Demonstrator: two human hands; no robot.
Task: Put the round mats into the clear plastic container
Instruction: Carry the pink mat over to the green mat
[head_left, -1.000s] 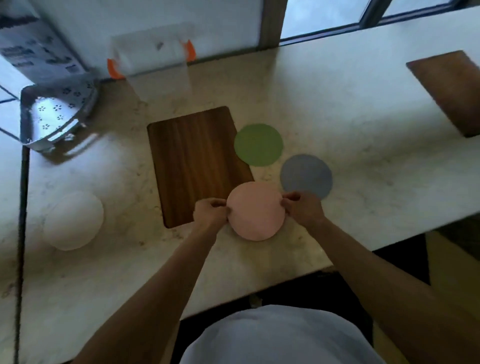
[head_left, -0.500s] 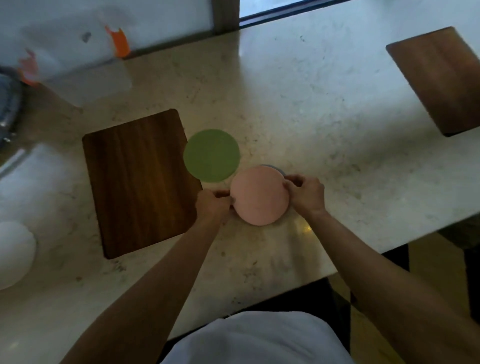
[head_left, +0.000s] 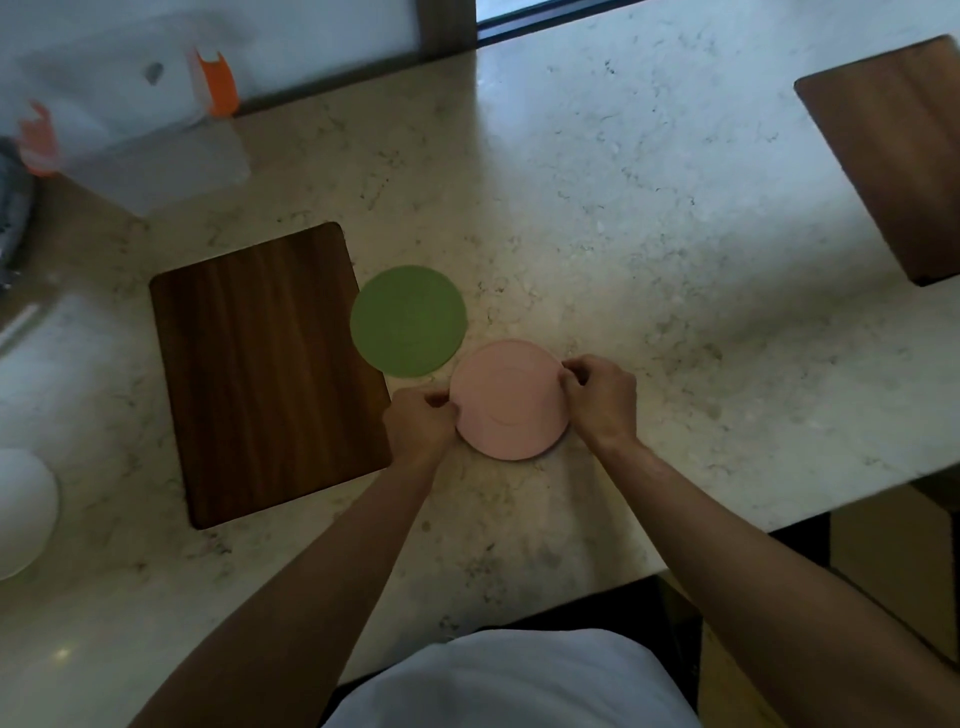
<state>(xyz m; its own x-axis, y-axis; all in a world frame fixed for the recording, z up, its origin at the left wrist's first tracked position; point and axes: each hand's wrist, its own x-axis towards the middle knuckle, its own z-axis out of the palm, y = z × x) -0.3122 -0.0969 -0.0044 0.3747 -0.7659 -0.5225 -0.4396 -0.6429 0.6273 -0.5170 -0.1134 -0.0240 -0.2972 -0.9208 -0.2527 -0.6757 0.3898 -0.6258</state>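
Two hands, left hand (head_left: 421, 426) and right hand (head_left: 600, 397), fingers clamped on pink mat (head_left: 509, 400) edges. Next: lift, collect green mat (head_left: 408, 320), carry to clear container (head_left: 135, 124).

Bare forearms, no sleeves, left hand (head_left: 418, 427), right hand (head_left: 602, 399), white top.

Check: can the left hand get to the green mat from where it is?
Probably yes. The left hand grips the pink mat, and the green mat lies flat just beyond it, uncovered.
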